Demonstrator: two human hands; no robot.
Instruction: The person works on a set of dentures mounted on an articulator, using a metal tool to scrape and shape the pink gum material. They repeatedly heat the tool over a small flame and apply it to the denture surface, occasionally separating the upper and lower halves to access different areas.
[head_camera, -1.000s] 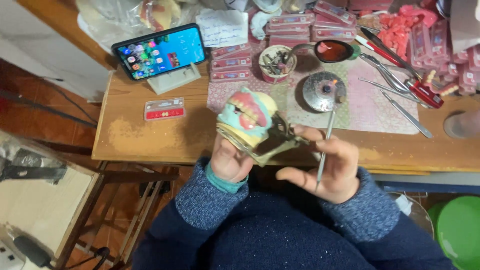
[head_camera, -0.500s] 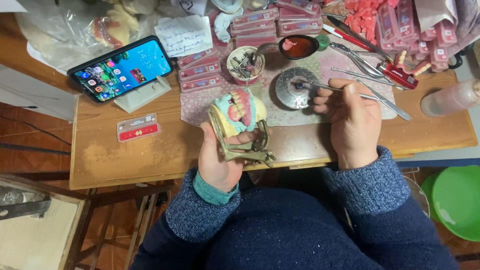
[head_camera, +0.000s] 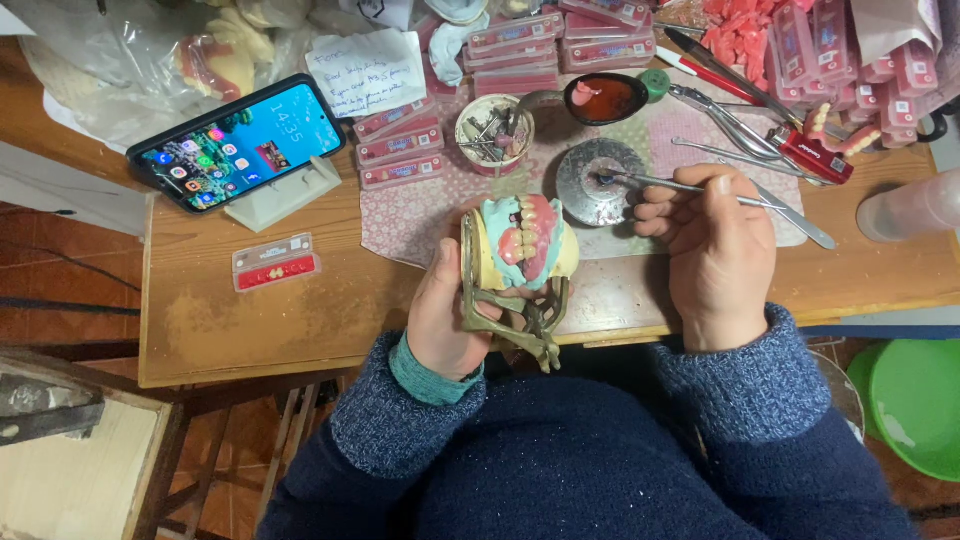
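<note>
A phone (head_camera: 238, 143) is leaning on a stand (head_camera: 272, 195) at the table's (head_camera: 250, 320) left. A dental model (head_camera: 520, 265) is sitting mid-table, a round dish (head_camera: 598, 180) just right of it, a cup (head_camera: 494, 135) behind. Tooth strips (head_camera: 400, 145) are lying between phone and cup.

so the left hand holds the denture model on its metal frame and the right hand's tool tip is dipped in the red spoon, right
Not quite. In the head view the left hand does hold the denture model, but the right hand has its tool tip on the round metal dish, not the red spoon.
</note>
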